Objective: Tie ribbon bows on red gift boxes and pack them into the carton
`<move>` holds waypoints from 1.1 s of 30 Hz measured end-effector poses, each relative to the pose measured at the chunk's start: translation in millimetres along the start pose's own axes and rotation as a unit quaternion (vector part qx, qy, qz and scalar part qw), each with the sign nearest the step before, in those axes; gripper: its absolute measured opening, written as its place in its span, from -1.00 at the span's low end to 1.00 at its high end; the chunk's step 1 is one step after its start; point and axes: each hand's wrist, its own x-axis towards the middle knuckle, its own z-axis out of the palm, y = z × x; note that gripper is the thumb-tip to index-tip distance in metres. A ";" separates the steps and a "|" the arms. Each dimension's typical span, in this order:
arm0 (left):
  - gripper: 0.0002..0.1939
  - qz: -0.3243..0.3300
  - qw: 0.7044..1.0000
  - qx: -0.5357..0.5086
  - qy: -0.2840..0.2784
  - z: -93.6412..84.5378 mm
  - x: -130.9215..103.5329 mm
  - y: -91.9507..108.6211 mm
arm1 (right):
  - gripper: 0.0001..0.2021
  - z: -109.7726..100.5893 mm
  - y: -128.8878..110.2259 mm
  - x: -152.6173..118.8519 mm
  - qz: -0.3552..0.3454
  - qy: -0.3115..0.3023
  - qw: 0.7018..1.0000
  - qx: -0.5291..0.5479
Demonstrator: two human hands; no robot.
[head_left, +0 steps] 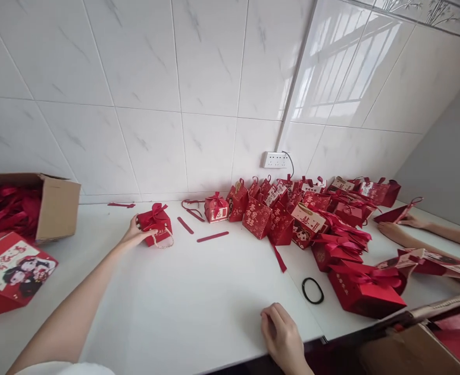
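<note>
On the left side of the white table (175, 291), my left hand (134, 233) grips a small red gift box (156, 223) with a ribbon bow on top and a twisted rope handle in front. My right hand (280, 333) is curled at the table's front edge, with its fingers folded in and nothing visible in them. Just right of the held box lie red strips (213, 236) and a loose cord (193, 208). A bow-tied red and white box (216, 208) stands beyond them near the wall.
Many red gift boxes (280, 224) crowd the back right. A black ring (312, 290) lies near the front. Another person's hands (394, 232) hold a red piece at right. An open carton of ribbons (58, 208) and a large red box (17, 271) are at left.
</note>
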 end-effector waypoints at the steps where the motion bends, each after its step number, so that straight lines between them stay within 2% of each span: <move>1: 0.06 0.005 1.000 -0.007 0.004 2.1 -4.9 3.3 | -0.82 -0.1 -0.6 0.8 0.006 0.001 1.000 -0.001; 4: 0.01 0.035 0.999 -0.027 0.014 16.7 -30.5 16.2 | -0.81 -0.6 -0.5 0.9 0.031 -0.007 0.999 0.029; 6: 0.05 0.080 0.995 -0.050 -0.016 36.3 -56.1 28.5 | -0.81 -3.4 0.7 1.5 0.065 -0.022 0.994 0.082; 7: 0.06 0.134 0.984 -0.089 -0.079 49.3 -70.6 35.5 | -0.82 -5.9 1.5 2.9 0.094 -0.028 0.989 0.114; 9: 0.05 0.170 0.969 -0.095 -0.153 80.4 -100.1 49.8 | -0.84 -13.3 3.8 9.3 0.166 -0.020 0.968 0.185; 10: 0.03 0.185 0.958 -0.092 -0.201 97.4 -113.9 56.6 | -0.83 -17.9 5.5 14.3 0.201 -0.001 0.955 0.219; 11: 0.04 0.222 0.935 -0.086 -0.264 114.7 -126.2 62.9 | -0.80 -22.7 7.7 20.4 0.228 0.026 0.940 0.252; 14: 0.02 0.292 0.877 -0.066 -0.377 164.1 -151.0 76.4 | -0.65 -38.1 18.1 41.9 0.239 0.099 0.908 0.329; 16: 0.01 0.314 0.855 -0.063 -0.409 193.0 -156.8 80.8 | -0.57 -48.1 27.2 55.4 0.221 0.109 0.906 0.346; 19: 0.01 0.321 0.844 -0.078 -0.423 228.8 -154.1 83.0 | -0.55 -59.9 41.0 70.9 0.230 0.082 0.913 0.328; 23: -0.03 0.318 0.849 -0.083 -0.415 261.2 -146.9 80.5 | -0.69 -63.6 53.1 85.3 0.278 0.088 0.912 0.287; 28: -0.04 0.330 0.868 -0.100 -0.357 285.1 -153.3 67.5 | -0.76 -55.5 58.3 101.9 0.263 0.116 0.939 0.191; 33: -0.06 0.337 0.888 -0.086 -0.301 294.6 -159.0 57.1 | -0.75 -53.0 64.5 98.1 0.268 0.128 0.932 0.208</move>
